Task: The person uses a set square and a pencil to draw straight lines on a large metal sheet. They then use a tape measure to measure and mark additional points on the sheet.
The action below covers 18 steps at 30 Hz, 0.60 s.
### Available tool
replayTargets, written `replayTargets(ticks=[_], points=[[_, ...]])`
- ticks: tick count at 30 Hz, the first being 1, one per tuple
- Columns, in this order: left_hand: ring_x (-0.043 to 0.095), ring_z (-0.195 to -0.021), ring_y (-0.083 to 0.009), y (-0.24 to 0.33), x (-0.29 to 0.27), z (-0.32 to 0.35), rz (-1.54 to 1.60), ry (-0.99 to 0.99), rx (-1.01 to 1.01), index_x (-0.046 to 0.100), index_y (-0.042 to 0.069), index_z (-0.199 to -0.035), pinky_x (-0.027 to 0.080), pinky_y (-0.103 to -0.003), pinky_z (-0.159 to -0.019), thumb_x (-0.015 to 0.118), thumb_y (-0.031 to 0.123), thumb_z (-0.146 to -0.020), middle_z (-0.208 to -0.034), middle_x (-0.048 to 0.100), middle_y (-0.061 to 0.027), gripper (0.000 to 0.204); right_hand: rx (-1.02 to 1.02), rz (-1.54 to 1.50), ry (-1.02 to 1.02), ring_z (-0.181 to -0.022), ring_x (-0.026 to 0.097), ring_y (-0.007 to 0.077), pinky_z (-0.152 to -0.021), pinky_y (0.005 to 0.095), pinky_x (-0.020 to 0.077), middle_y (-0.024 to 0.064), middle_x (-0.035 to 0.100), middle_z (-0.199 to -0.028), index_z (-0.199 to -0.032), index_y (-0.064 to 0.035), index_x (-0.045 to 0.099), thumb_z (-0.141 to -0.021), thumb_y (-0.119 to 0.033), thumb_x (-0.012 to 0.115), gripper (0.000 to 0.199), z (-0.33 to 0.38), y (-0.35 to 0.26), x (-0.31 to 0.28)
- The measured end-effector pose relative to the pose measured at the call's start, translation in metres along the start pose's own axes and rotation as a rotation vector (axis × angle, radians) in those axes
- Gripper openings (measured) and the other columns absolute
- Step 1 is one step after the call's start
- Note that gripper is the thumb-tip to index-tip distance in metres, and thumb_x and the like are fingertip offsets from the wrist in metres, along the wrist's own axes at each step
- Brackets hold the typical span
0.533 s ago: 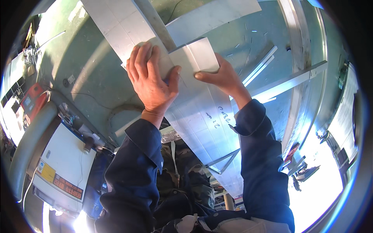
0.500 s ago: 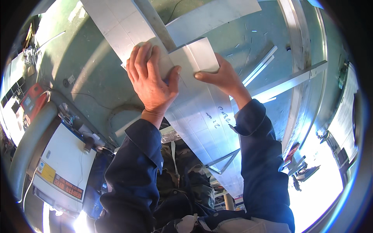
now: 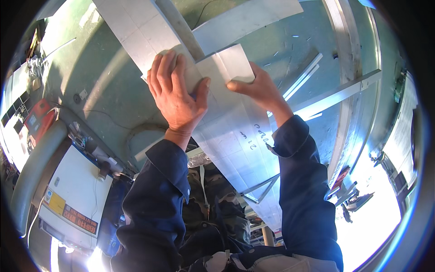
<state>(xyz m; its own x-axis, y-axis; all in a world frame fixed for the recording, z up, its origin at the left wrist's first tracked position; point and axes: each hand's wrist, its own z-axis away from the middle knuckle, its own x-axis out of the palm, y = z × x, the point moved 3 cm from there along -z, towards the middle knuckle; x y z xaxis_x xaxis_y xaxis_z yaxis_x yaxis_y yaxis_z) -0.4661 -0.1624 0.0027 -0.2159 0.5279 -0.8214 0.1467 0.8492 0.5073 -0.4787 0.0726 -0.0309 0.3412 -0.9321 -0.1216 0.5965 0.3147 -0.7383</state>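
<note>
We have both hands on a long, pale panel that runs from the far left toward the near right, beneath our arms. Our left hand lies palm down on it, open, with the fingers stretched toward the far side and the thumb apart; a small blue patch shows beside the thumb, and we cannot tell what it is. Our right hand grips a short pale piece that juts out past the panel's right side, the thumb bent over its near edge and the other fingers hidden. Handwritten marks stand on the panel, to the left of our right sleeve. Nearer to us, a triangular metal frame lies on the same panel. Beyond the short piece, a broad pale plank stretches off to the right. Farther right we see thin light strips and a metal bar above the greenish floor. To our left stands a white cabinet, with a thick grey pipe beside it.
</note>
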Motion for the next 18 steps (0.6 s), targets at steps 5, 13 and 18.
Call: replayTargets(ticks=[5, 13, 18], points=[[0.049, -0.149, -0.0448, 0.004, -0.002, -0.005, 0.016, -0.017, -0.004, 0.064, 0.003, -0.145, 0.036, -0.062, -0.126, 0.089, 0.03, -0.081, -0.156, 0.055, -0.0163, 0.074, -0.005, -0.037, -0.044, -0.117, 0.075, 0.0269, -0.101, 0.0388, 0.0584, 0.0188, 0.078, -0.127, -0.144, 0.0058, 0.065, -0.076, -0.055, 0.101, 0.097, -0.004, 0.003, -0.002], [0.053, -0.148, -0.0324, 0.004, 0.018, -0.044, 0.079, -0.162, 0.167, 0.079, 0.01, -0.13, 0.03, -0.059, -0.129, 0.083, 0.026, -0.092, -0.136, 0.076, -0.0008, 0.041, 0.01, -0.118, -0.056, -0.111, 0.074, 0.0228, -0.098, 0.0377, 0.0582, 0.0152, 0.078, -0.123, -0.14, 0.0044, 0.068, -0.081, -0.047, 0.099, 0.084, 0.001, -0.009, 0.001], [0.053, -0.147, -0.0289, 0.007, 0.021, -0.044, 0.068, -0.161, 0.162, 0.084, 0.019, -0.119, 0.026, -0.063, -0.128, 0.088, 0.025, -0.087, -0.126, 0.08, 0.0098, 0.033, 0.019, -0.137, -0.061, -0.113, 0.073, 0.0223, -0.099, 0.037, 0.0575, 0.0149, 0.077, -0.125, -0.14, 0.0044, 0.068, -0.08, -0.047, 0.099, 0.085, 0.0, -0.008, 0.002]])
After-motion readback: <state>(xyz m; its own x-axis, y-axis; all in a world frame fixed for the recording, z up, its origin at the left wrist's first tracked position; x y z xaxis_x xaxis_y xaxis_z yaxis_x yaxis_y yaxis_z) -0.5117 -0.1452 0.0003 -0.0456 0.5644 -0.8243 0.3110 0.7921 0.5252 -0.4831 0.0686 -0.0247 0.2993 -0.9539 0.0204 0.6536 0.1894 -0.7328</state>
